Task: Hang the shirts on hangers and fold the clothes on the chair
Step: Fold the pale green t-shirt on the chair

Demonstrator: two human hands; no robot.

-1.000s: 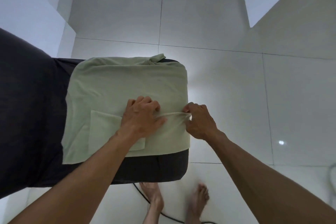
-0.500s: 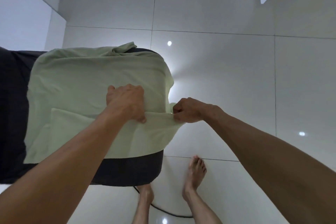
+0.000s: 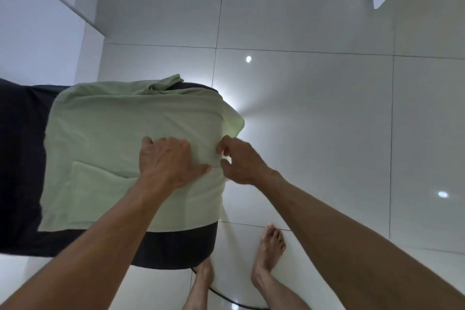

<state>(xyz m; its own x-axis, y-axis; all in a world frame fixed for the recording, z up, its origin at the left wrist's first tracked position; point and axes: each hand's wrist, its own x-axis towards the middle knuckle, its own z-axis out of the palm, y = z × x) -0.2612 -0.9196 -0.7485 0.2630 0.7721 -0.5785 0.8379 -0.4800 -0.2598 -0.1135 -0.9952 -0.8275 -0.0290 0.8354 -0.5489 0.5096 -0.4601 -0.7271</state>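
Note:
A pale green garment (image 3: 120,138) lies spread flat over the black chair seat (image 3: 176,246), with a pocket patch at its near left and a bunched corner at the far edge. My left hand (image 3: 168,161) presses flat on the cloth near its right side, fingers straight. Just beside it, my right hand (image 3: 239,161) pinches the garment's right edge, which is turned in over the seat's side. A flap of the garment hangs past the chair's right edge.
Glossy white floor tiles (image 3: 327,121) stretch to the right and beyond the chair. A white wall (image 3: 37,33) stands at the left. My bare feet (image 3: 269,251) are on the floor by the chair, with a black cable (image 3: 226,297) running beneath them.
My right hand has brought the garment's right edge inward toward my left hand. My left hand has flattened onto the cloth. The camera has tilted lower.

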